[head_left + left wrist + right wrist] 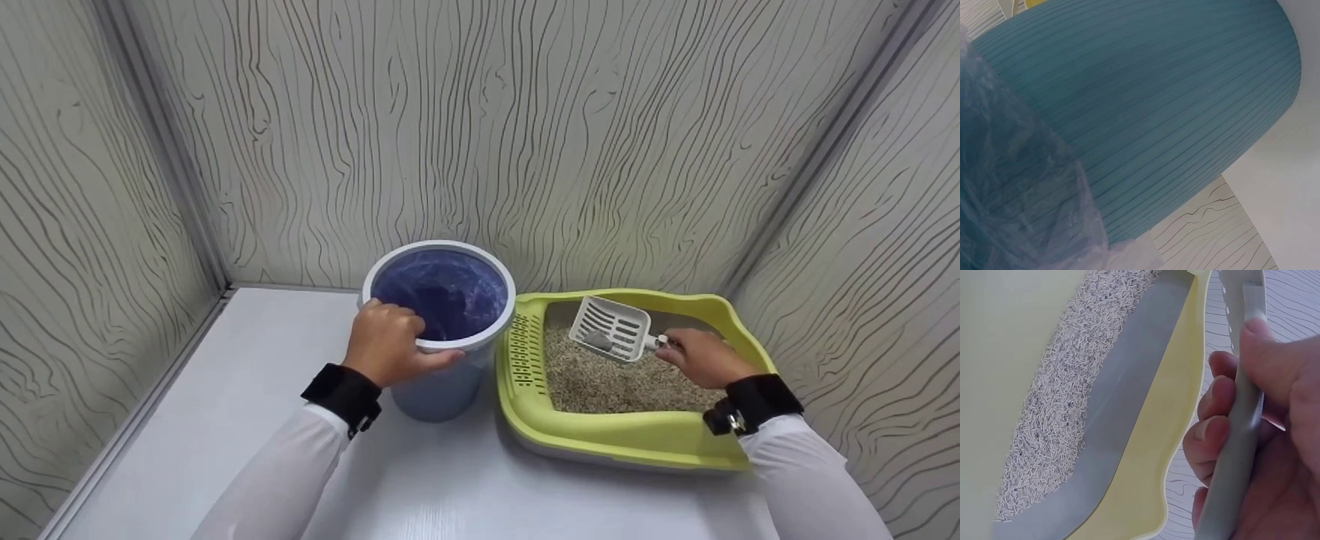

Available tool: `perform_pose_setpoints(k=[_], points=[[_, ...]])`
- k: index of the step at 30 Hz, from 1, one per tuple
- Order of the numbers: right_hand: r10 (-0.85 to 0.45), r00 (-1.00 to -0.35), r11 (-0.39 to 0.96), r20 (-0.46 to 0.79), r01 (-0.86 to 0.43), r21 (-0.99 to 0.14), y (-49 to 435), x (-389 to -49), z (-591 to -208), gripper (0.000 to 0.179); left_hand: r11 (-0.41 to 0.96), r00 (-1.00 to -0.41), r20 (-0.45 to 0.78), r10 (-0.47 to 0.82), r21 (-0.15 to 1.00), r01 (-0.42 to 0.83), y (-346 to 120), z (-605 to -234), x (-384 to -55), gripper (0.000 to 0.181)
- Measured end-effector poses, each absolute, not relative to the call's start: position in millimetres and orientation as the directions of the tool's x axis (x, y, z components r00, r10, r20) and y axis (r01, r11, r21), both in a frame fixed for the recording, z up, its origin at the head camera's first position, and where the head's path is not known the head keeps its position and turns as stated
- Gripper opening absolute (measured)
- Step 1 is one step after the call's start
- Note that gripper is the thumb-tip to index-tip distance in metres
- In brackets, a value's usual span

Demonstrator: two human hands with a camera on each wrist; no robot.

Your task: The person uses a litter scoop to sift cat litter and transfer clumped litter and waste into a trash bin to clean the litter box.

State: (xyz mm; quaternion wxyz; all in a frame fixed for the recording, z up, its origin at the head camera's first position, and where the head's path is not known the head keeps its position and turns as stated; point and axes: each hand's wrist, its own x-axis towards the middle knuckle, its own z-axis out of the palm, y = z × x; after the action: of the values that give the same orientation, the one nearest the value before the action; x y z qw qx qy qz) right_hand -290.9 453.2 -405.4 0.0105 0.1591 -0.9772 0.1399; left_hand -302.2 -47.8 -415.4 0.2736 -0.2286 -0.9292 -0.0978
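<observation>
My right hand (709, 358) grips the handle of a white slotted litter scoop (628, 319), raised over the litter box. A grey clump (598, 340) lies in the scoop's basket. In the right wrist view the fingers (1216, 439) curl round the pale handle. My left hand (390, 341) holds the near left rim of a blue trash can (439, 394), fingers over the rim and thumb along the outside. A thin plastic bag (1027, 169) lines the can and hangs over its ribbed outer wall.
The litter box (630, 431) has a yellow-green rim and a grey base, with pellet litter (600, 386) inside. It stands right of the can on a white table (247, 375). Wood-patterned panels (480, 135) enclose the back and sides.
</observation>
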Motion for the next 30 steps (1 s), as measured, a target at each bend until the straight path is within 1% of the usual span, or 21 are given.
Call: perform_pose_setpoints(k=[6, 11, 14, 18, 21, 26, 30], points=[[-0.310, -0.947, 0.908, 0.087, -0.321, -0.270, 450, -291, -398, 0.024, 0.874, -0.736, 0.570, 0.366, 0.061, 0.482, -49, -416, -302, 0.075], [-0.288, -0.952, 0.912, 0.102, -0.305, -0.276, 440, -288, -382, 0.023, 0.873, -0.721, 0.588, 0.367, 0.051, 0.486, -50, -417, -302, 0.074], [-0.270, -0.958, 0.917, 0.099, -0.287, -0.278, 431, -288, -370, 0.023, 0.874, -0.727, 0.582, 0.363, 0.056, 0.482, -50, -417, -302, 0.074], [-0.263, -0.956, 0.933, 0.128, -0.286, -0.220, 415, -289, -351, 0.026, 0.877, -0.736, 0.573, 0.361, 0.061, 0.477, -49, -417, -303, 0.075], [-0.258, -0.956, 0.937, 0.142, -0.283, -0.204, 400, -290, -335, 0.028, 0.878, -0.744, 0.563, 0.360, 0.066, 0.475, -49, -417, -303, 0.074], [-0.221, -0.969, 0.918, 0.108, -0.244, -0.311, 365, -293, -310, 0.031, 0.876, -0.750, 0.551, 0.365, 0.069, 0.477, -48, -416, -303, 0.074], [-0.206, -0.974, 0.910, 0.096, -0.227, -0.347, 329, -298, -296, 0.030, 0.875, -0.748, 0.555, 0.363, 0.072, 0.478, -47, -415, -303, 0.073]])
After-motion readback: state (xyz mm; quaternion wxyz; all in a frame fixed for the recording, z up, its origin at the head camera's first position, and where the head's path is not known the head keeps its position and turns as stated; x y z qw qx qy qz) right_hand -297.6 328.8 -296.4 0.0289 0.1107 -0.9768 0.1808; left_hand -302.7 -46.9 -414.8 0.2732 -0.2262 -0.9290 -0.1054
